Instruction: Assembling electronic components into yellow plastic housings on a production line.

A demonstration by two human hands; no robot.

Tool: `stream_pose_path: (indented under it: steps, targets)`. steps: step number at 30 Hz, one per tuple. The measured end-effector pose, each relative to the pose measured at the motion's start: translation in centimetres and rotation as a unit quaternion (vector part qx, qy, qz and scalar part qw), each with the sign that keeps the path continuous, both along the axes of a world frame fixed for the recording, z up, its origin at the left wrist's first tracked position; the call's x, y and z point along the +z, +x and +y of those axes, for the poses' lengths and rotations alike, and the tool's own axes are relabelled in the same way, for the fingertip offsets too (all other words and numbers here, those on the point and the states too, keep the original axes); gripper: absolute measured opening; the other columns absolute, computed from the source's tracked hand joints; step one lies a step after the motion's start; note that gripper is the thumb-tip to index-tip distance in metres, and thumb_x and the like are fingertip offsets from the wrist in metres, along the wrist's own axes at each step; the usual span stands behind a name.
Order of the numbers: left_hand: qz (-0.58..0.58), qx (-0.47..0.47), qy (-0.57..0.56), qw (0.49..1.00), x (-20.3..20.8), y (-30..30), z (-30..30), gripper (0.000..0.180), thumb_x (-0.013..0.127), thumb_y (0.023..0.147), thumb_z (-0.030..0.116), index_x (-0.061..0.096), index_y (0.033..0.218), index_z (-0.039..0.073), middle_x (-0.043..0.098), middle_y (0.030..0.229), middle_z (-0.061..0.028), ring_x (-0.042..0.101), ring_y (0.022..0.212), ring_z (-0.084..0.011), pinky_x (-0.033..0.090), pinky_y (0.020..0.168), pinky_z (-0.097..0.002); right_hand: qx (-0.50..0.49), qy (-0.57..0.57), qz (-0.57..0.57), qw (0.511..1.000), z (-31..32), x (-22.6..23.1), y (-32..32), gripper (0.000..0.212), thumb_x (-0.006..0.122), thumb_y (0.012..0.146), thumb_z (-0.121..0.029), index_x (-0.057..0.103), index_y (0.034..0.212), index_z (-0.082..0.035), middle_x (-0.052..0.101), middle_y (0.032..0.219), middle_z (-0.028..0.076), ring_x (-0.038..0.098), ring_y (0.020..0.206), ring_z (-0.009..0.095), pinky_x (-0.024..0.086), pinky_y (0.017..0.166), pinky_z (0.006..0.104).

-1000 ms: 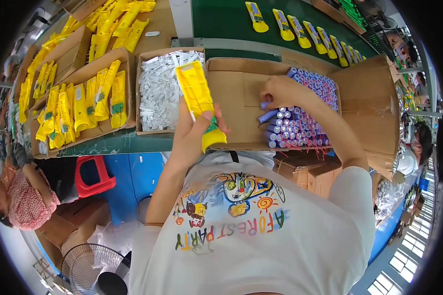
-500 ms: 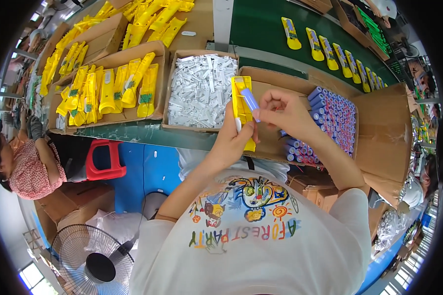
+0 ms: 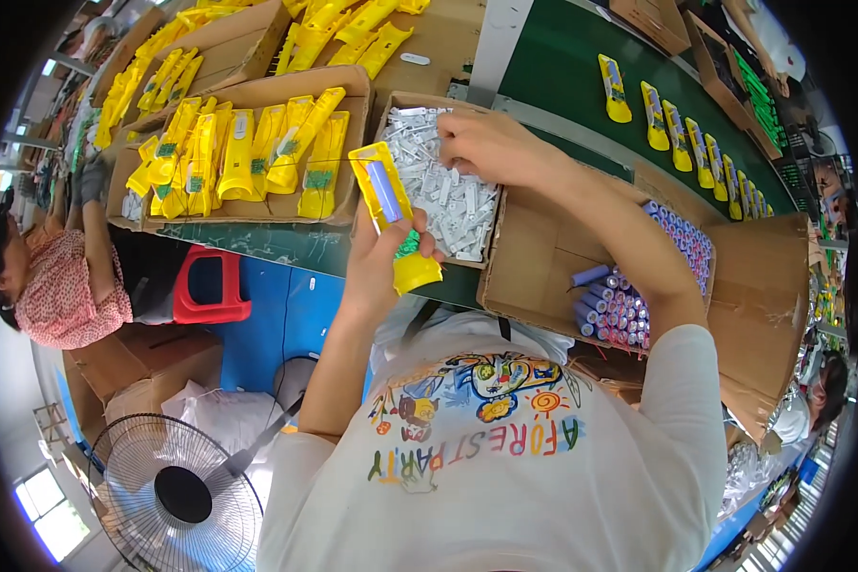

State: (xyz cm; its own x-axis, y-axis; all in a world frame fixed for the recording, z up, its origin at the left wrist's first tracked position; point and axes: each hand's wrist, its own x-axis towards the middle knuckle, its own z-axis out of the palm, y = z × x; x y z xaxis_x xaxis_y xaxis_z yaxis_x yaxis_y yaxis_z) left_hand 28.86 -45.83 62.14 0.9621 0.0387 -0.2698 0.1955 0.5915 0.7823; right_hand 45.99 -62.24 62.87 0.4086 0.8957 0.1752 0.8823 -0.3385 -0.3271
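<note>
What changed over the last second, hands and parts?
The right hand moved from the carton of purple cells to the yellow shell, let go of a purple cell that now lies in it, then went forward to the white parts. Unchanged: the left hand still holds the shell.

From parts box point(image 3: 415, 97): casing box point(image 3: 357, 92) at 9 o'clock, cell carton point(image 3: 543, 267) at 4, row of casings point(image 3: 700, 160) on table point(image 3: 553, 71) at 2.
</note>
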Motion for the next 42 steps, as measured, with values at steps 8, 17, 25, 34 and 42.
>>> stream_pose_path:
  steps: [8,17,25,34,42]
  targets:
    - [-0.006,-0.061,-0.063,0.996,-0.6,-1.9,-1.4,0.047,0.047,0.088,0.006,0.028,0.131,0.013,0.053,0.098,-0.0124,0.058,0.075,-0.0227,0.055,0.069,-0.0406,-0.017,0.146,0.235,0.961,-3.1,2.5,-1.3,0.014,0.068,0.079,-0.005,0.063,0.093,-0.008,0.056,0.099,0.002,0.056,0.090,0.015,0.046,0.074,0.0265]
    - [-0.045,-0.131,-0.014,0.990,-0.2,-1.4,-3.2,0.040,0.043,0.099,0.025,0.027,0.132,0.011,0.055,0.093,-0.0117,0.060,0.070,-0.0197,0.052,0.065,-0.0330,-0.105,0.170,0.440,0.876,-3.0,2.7,-4.1,0.013,0.066,0.087,-0.011,0.059,0.097,-0.005,0.056,0.093,-0.001,0.051,0.086,0.005,0.043,0.072,0.0207]
    - [-0.087,-0.176,0.046,0.979,0.0,-1.0,-2.5,0.041,0.046,0.100,0.027,0.026,0.132,0.009,0.054,0.083,-0.0086,0.058,0.065,-0.0158,0.049,0.061,-0.0279,-0.193,0.228,0.260,0.918,-1.6,4.0,-5.4,0.020,0.066,0.089,-0.015,0.059,0.102,-0.003,0.059,0.091,0.001,0.054,0.080,0.005,0.044,0.069,0.0197]
    - [-0.113,0.184,0.666,0.714,3.8,8.1,11.7,0.033,0.064,0.081,0.005,0.061,0.113,0.001,0.066,0.096,-0.0140,0.064,0.089,-0.0284,0.050,0.078,-0.0367,-0.401,0.249,-0.068,0.879,-15.3,2.6,16.3,0.025,0.043,0.098,-0.014,0.060,0.111,-0.002,0.065,0.096,0.018,0.064,0.086,0.027,0.049,0.077,0.0332]
    - [-0.122,0.029,0.876,0.466,0.2,10.5,14.5,0.042,0.067,0.069,0.008,0.054,0.109,0.001,0.058,0.090,-0.0195,0.057,0.091,-0.0369,0.048,0.083,-0.0452,-0.507,-0.058,-0.216,0.833,-21.1,-8.4,26.2,0.026,0.050,0.095,-0.032,0.065,0.108,-0.016,0.066,0.105,0.014,0.062,0.098,0.033,0.049,0.085,0.0398]
